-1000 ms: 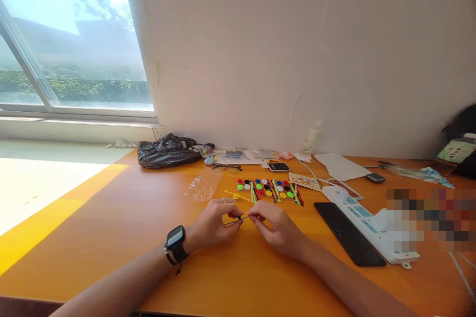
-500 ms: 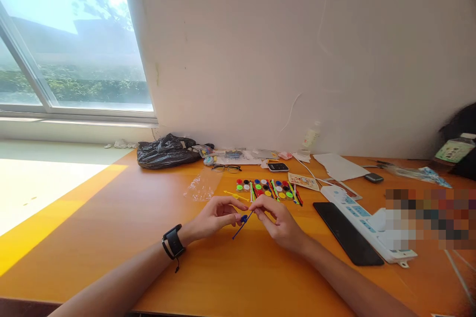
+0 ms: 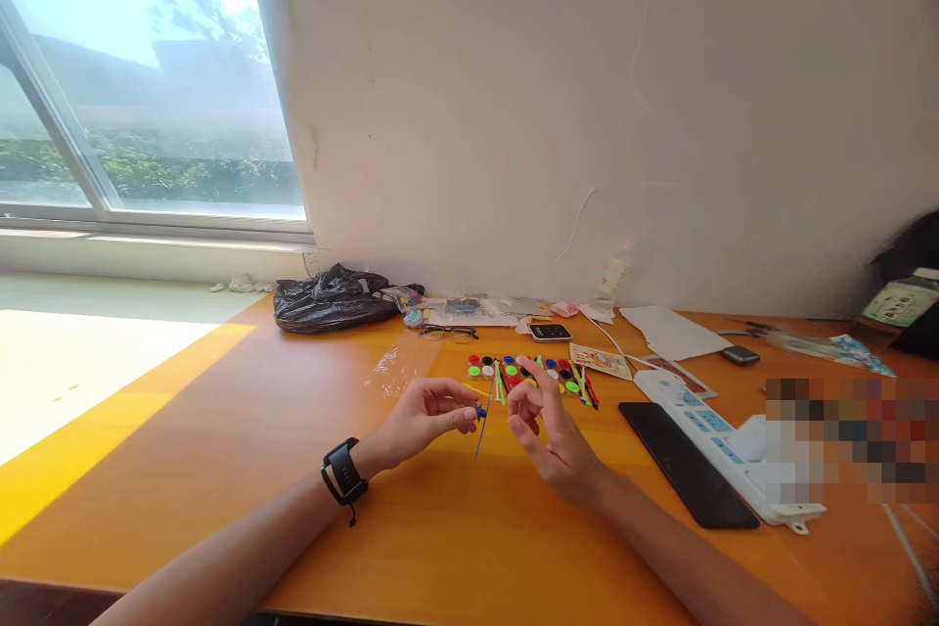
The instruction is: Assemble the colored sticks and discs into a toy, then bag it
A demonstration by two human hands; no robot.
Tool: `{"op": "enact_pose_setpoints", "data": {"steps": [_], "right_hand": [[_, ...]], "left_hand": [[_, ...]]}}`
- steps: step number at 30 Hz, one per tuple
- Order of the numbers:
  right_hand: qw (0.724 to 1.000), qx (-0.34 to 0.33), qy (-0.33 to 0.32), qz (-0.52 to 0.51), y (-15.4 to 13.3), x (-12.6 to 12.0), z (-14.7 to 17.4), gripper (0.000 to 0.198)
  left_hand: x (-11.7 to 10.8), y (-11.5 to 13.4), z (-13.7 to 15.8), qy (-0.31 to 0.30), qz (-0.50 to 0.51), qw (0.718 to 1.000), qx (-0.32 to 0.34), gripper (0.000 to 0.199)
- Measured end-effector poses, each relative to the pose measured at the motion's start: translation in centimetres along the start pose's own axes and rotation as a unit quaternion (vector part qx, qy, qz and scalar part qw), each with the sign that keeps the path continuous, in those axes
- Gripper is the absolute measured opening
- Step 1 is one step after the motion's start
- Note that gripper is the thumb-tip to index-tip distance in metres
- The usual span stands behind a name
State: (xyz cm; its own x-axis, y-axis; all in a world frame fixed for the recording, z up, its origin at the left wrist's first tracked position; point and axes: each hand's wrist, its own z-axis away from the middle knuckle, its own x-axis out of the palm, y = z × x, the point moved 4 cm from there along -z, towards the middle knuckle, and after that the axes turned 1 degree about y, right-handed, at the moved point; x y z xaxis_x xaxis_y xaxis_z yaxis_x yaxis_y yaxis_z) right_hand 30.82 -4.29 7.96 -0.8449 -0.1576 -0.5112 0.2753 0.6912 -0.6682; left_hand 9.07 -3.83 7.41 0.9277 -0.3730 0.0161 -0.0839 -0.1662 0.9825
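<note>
Between the thumb and fingertips of my left hand (image 3: 431,416) is a small blue plastic piece (image 3: 481,412) with a knob-like hub and a long thin strip across it. The strip stands nearly upright, above the table. My right hand (image 3: 556,435) is just to the right, apart from the piece, its fingers spread and holding nothing. Beyond the hands lie rows of small coloured discs (image 3: 473,373) in red, green, white, black, blue and yellow. Thin coloured sticks (image 3: 501,381) lie among them, partly hidden behind my right hand.
A black phone (image 3: 682,463) and a white power strip (image 3: 734,450) lie on the right. Farther back are glasses (image 3: 449,332), a black plastic bag (image 3: 330,298), a small black-and-white device (image 3: 550,333) and white paper (image 3: 671,331). Clear wrapping (image 3: 396,370) lies left of the discs.
My right hand has let go of the blue strip and moved right, its fingers opening. The piece stays in my left hand, its strip turned more upright.
</note>
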Motion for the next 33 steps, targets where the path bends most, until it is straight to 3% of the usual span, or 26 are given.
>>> {"op": "enact_pose_setpoints", "data": {"steps": [1,3,5,7,12,20,28,33], "right_hand": [[0.999,0.020,-0.038,-0.020,0.4,0.3,0.1,0.030],[0.988,0.058,-0.122,-0.073,1.1,0.9,0.2,0.053],[0.978,0.068,-0.159,-0.117,1.4,1.0,0.2,0.068],[0.980,0.063,-0.132,-0.133,1.4,0.6,-0.1,0.068],[0.979,0.116,-0.077,-0.147,1.2,0.9,-0.3,0.042],[0.972,0.132,-0.139,-0.135,2.4,2.9,0.6,0.065],[0.971,0.137,-0.128,-0.146,2.1,2.7,0.6,0.069],[0.943,0.201,-0.080,-0.253,2.0,2.6,-0.1,0.078]], "left_hand": [[-0.1,0.1,0.0,0.011,-0.002,1.000,0.005,0.041],[-0.4,0.4,0.0,0.032,-0.006,0.999,0.009,0.040],[-0.7,0.5,0.0,0.045,-0.011,0.999,0.007,0.039],[-0.9,0.4,-0.1,0.048,-0.014,0.999,0.005,0.039],[-0.9,0.0,-0.1,0.043,-0.007,0.999,0.013,0.039],[-0.4,0.0,0.0,0.024,-0.027,0.999,0.008,0.038],[-0.6,0.2,0.0,0.052,0.024,0.998,0.008,0.032],[-0.8,-0.4,-0.2,0.059,0.027,0.998,0.007,0.032]]}}
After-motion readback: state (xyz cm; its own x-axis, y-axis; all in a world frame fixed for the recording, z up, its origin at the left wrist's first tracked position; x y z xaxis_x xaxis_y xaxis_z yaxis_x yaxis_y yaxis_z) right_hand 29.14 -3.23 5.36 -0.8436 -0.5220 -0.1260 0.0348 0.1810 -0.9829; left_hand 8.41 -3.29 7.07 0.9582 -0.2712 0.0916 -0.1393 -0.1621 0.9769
